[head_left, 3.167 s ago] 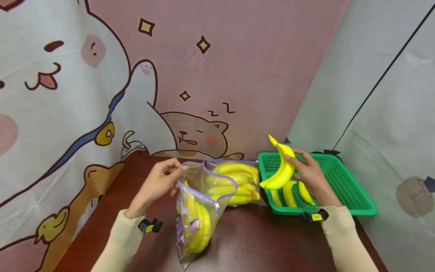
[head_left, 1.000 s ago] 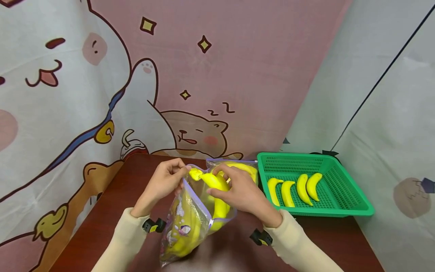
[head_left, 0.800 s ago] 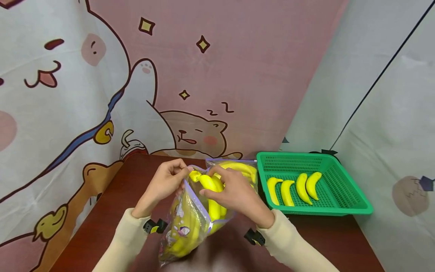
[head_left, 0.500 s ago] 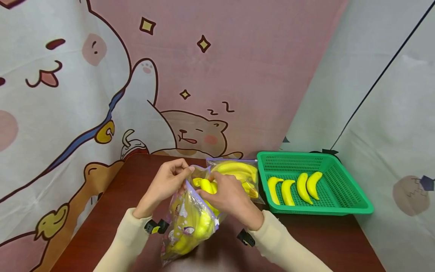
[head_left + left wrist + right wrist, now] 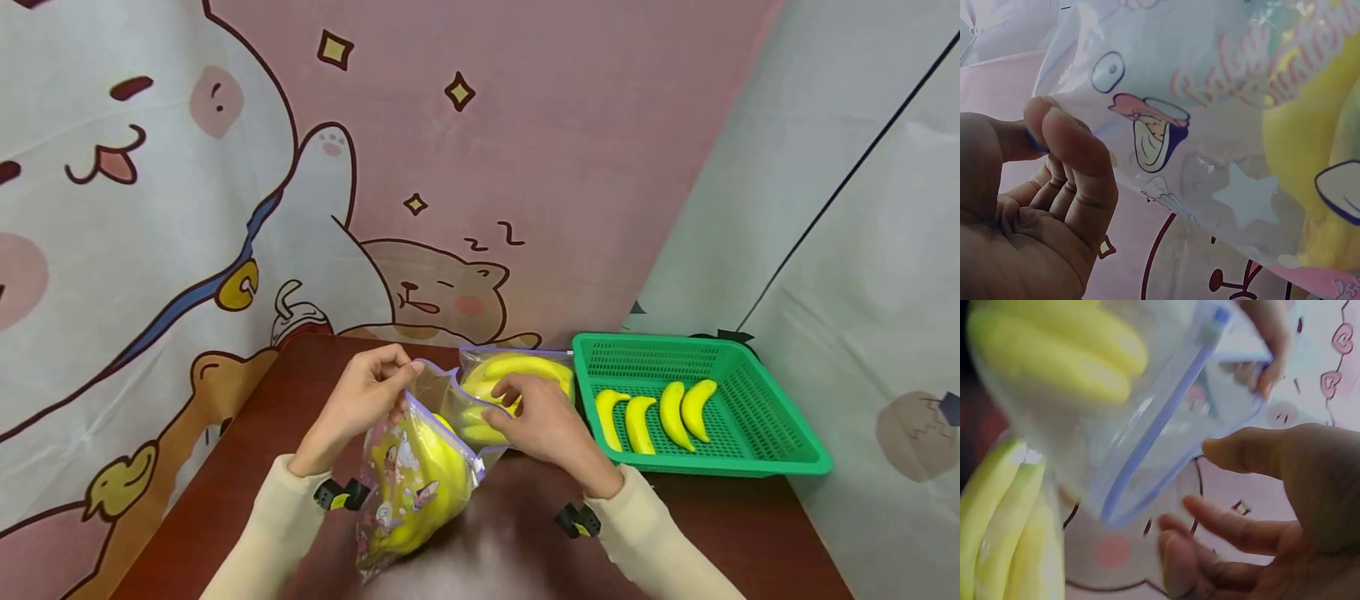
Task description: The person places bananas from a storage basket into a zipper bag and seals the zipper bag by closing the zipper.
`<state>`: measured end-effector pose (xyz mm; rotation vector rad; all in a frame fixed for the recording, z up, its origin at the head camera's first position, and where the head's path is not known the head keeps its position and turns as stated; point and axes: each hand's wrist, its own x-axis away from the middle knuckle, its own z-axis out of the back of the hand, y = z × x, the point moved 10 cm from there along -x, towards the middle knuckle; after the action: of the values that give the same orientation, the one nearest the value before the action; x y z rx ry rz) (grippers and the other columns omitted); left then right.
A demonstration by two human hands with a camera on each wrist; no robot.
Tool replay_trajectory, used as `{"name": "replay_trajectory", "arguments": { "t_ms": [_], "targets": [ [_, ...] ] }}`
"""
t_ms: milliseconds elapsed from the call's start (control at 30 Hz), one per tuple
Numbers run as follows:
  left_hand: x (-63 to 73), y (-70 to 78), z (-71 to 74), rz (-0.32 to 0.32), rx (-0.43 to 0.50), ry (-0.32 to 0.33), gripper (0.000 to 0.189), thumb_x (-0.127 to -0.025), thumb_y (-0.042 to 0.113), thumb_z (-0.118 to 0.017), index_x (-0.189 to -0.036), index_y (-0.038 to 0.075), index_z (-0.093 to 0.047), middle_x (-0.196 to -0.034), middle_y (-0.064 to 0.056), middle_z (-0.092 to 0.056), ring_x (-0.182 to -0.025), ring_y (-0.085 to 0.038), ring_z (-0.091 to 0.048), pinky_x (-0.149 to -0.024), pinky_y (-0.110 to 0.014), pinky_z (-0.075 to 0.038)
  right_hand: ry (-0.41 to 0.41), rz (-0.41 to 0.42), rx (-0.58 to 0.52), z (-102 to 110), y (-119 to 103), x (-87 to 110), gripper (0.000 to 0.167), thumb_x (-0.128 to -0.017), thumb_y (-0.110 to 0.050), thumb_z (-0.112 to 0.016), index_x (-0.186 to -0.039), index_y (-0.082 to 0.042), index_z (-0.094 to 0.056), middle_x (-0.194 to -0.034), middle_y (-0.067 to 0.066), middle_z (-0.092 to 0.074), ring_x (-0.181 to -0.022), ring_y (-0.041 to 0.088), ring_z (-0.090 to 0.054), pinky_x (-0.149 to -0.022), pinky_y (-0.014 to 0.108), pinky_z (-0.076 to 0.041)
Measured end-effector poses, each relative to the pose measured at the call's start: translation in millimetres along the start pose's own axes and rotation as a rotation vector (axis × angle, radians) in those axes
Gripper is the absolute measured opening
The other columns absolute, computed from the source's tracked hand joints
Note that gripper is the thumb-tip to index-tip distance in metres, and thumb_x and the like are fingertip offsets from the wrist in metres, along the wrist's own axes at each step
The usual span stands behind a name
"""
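Observation:
My left hand [image 5: 363, 396] pinches the purple zip rim of a clear printed bag [image 5: 393, 479] between thumb and forefinger. The bag leans on the table with its mouth apart, and several yellow bananas [image 5: 442, 479] sit low inside. In the left wrist view the bag's printed film [image 5: 1210, 156] stretches away from the pinching fingertips. My right hand [image 5: 547, 425] is at the mouth's right side, holding nothing. In the right wrist view its thumb tip [image 5: 1213, 450] is right at the rim, with the fingers spread below. A zip slider [image 5: 1216, 325] shows at one end.
Behind my right hand lies a second zip bag [image 5: 558, 360] full of bananas. A green basket [image 5: 712, 467] stands at the right with several loose bananas [image 5: 675, 417] in it. A printed cloth backdrop rises behind the dark red table [image 5: 247, 475].
My right hand brought a banana bunch from the basket into the bag, let go of it, and drew back to the bag's right rim. My left hand kept its pinch.

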<state>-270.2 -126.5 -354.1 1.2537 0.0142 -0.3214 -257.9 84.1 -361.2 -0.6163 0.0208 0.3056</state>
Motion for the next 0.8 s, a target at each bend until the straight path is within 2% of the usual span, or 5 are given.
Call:
{"name": "replay_trajectory", "arguments": {
  "t_ms": [100, 200, 367, 600, 800],
  "targets": [
    [-0.2, -0.6, 2.7, 0.004, -0.004, 0.009, 0.033, -0.104, 0.028, -0.062, -0.086, 0.000, -0.060, -0.059, -0.010, -0.060, -0.047, -0.045, -0.056, -0.040, -0.043, -0.052, -0.036, -0.073, 0.066, -3.1, 21.4, -1.5, 0.030, -0.086, -0.039, -0.080, -0.097, -0.012, -0.074, -0.079, 0.001, -0.070, -0.069, 0.012, -0.060, -0.064, 0.030, -0.051],
    [-0.5, -1.2, 3.4, 0.005, -0.004, 0.010, 0.032, -0.104, 0.028, -0.062, -0.086, 0.001, -0.061, -0.059, -0.011, -0.060, -0.048, -0.046, -0.055, -0.039, -0.039, -0.052, -0.165, -0.130, 0.059, -17.8, 39.7, -1.1, 0.037, -0.090, -0.046, -0.075, -0.076, -0.011, -0.074, -0.059, -0.002, -0.061, -0.057, 0.015, -0.058, -0.053, 0.027, -0.046],
    [-0.9, -2.3, 4.2, 0.012, 0.009, 0.021, 0.034, -0.103, 0.028, -0.063, -0.086, -0.001, -0.060, -0.058, -0.012, -0.058, -0.043, -0.031, -0.055, -0.039, -0.033, -0.050, -0.315, -0.068, -0.107, -36.8, 40.7, 1.4, 0.046, -0.100, -0.036, -0.065, -0.059, -0.015, -0.070, -0.053, 0.002, -0.065, -0.048, 0.016, -0.061, -0.046, 0.024, -0.045],
    [-1.7, 3.2, 3.8, 0.002, 0.003, 0.030, 0.032, -0.102, 0.029, -0.065, -0.087, 0.002, -0.060, -0.055, -0.010, -0.052, -0.038, -0.023, -0.051, -0.040, -0.037, -0.051, -0.259, 0.025, -0.399, -24.4, 13.0, -2.5, 0.048, -0.105, -0.036, -0.057, -0.066, -0.010, -0.066, -0.057, 0.001, -0.059, -0.049, 0.013, -0.051, -0.049, 0.024, -0.046],
    [4.3, 3.8, -3.1, 0.078, -0.098, -0.018, 0.027, -0.099, 0.031, -0.069, -0.091, 0.007, -0.060, -0.055, -0.005, -0.048, -0.040, -0.023, -0.050, -0.044, -0.037, -0.052, -0.132, 0.037, -0.462, -7.1, -2.3, -8.7, 0.049, -0.107, -0.036, -0.054, -0.067, -0.009, -0.064, -0.059, 0.003, -0.057, -0.048, 0.012, -0.047, -0.046, 0.023, -0.041]
  ]
}}
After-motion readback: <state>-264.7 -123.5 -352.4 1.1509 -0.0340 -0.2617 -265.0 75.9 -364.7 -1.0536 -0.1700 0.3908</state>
